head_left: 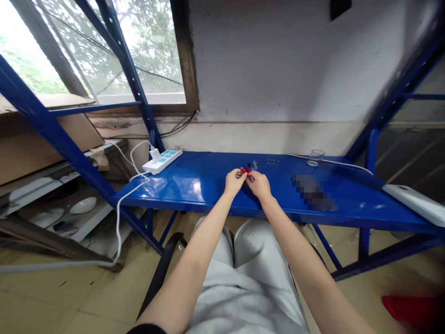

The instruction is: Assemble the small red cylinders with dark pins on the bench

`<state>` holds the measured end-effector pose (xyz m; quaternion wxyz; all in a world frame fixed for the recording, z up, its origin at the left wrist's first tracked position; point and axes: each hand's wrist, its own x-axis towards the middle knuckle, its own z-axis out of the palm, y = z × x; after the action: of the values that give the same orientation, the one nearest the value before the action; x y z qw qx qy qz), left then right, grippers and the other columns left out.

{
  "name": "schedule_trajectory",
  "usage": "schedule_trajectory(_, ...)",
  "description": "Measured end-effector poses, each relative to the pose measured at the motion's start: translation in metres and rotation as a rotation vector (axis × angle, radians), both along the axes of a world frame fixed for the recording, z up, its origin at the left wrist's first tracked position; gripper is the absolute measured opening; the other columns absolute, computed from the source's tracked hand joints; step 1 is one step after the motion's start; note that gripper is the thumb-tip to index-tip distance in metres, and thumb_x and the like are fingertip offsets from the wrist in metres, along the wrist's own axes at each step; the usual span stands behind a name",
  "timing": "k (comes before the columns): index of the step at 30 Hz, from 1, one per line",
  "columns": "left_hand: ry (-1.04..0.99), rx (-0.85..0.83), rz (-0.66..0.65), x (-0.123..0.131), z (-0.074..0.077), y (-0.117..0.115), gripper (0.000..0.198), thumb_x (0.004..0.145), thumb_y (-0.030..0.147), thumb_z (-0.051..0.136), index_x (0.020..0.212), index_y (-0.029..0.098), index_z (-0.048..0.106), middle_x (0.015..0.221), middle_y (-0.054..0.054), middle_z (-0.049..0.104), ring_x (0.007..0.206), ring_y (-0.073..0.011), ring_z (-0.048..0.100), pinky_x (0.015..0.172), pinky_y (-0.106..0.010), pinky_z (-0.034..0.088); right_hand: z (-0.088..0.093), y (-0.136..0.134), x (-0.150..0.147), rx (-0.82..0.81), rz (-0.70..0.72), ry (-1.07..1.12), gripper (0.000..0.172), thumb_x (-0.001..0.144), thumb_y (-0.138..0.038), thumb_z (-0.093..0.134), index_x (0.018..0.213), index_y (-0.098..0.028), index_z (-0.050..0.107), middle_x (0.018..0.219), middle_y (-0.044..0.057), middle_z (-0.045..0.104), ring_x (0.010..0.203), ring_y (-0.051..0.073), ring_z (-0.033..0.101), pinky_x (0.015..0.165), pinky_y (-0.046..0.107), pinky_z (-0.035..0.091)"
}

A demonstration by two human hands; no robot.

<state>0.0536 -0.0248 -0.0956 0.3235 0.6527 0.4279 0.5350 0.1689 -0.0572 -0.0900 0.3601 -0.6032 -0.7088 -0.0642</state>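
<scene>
Both of my arms reach out over my lap to a blue metal shelf. My left hand and my right hand meet over its middle, fingers curled in a pinch. Between the fingertips shows a small red and black part; both hands close on it. Just behind it lies a small clear piece. A short row of tiny dark bits rests further back on the shelf.
A white power strip with a plug and white cable lies at the shelf's left end. A glass cup stands at the back right, a white flat device at the far right. Blue rack posts frame both sides; a window is behind.
</scene>
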Motion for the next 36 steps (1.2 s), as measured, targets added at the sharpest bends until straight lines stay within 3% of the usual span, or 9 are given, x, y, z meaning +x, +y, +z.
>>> schedule_trajectory(8,0.164,-0.017,-0.018,-0.004,0.0,0.004,0.017,0.069,0.027,0.06,0.071,0.012,0.066,0.072,-0.004,0.066,0.063,-0.0124,0.056,0.062,-0.023,0.041,0.0,-0.001,0.001,0.012,0.012,0.014,0.016,0.08,-0.025,0.047,0.071,-0.017,0.058,0.067,0.003,0.059,0.061,0.013,0.051,0.059,0.024,0.028)
schedule_trajectory(14,0.448,0.044,-0.045,-0.029,0.025,0.01,0.018,0.064,0.03,0.061,0.062,0.012,0.066,0.059,-0.001,0.06,0.059,-0.0117,0.052,0.057,-0.023,0.036,-0.003,0.002,-0.001,-0.002,0.125,0.019,0.019,0.081,-0.03,0.049,0.083,-0.017,0.062,0.065,0.002,0.057,0.06,0.013,0.05,0.058,0.023,0.031)
schedule_trajectory(20,0.596,-0.034,0.22,-0.088,0.046,0.041,0.021,0.064,0.034,0.06,0.064,0.014,0.067,0.057,-0.002,0.059,0.058,-0.013,0.052,0.056,-0.024,0.036,-0.007,0.004,-0.001,0.011,0.205,0.032,0.024,0.084,-0.034,0.045,0.086,-0.017,0.062,0.063,0.001,0.053,0.059,0.013,0.049,0.057,0.022,0.034)
schedule_trajectory(23,0.685,-0.063,0.353,-0.118,0.044,0.051,0.019,0.063,0.033,0.059,0.066,0.016,0.067,0.062,-0.003,0.062,0.062,-0.0152,0.055,0.059,-0.025,0.037,-0.006,0.003,-0.002,0.02,0.204,0.032,0.024,0.084,-0.033,0.044,0.082,-0.017,0.062,0.061,0.001,0.052,0.058,0.013,0.049,0.056,0.023,0.033)
schedule_trajectory(27,0.788,-0.124,0.416,-0.142,0.032,0.051,0.019,0.064,0.035,0.057,0.066,0.019,0.066,0.066,-0.004,0.064,0.07,-0.0183,0.059,0.064,-0.026,0.039,-0.005,0.002,-0.002,0.026,0.205,0.028,0.025,0.085,-0.032,0.043,0.078,-0.018,0.062,0.061,0.001,0.053,0.057,0.013,0.048,0.056,0.023,0.033)
schedule_trajectory(36,0.899,-0.143,0.456,-0.147,0.021,0.045,0.018,0.066,0.037,0.054,0.068,0.02,0.062,0.077,-0.004,0.066,0.083,-0.0214,0.06,0.074,-0.03,0.039,-0.004,0.002,-0.001,0.069,0.182,0.027,0.027,0.086,-0.033,0.041,0.072,-0.018,0.059,0.06,0.002,0.053,0.054,0.013,0.048,0.054,0.024,0.032)
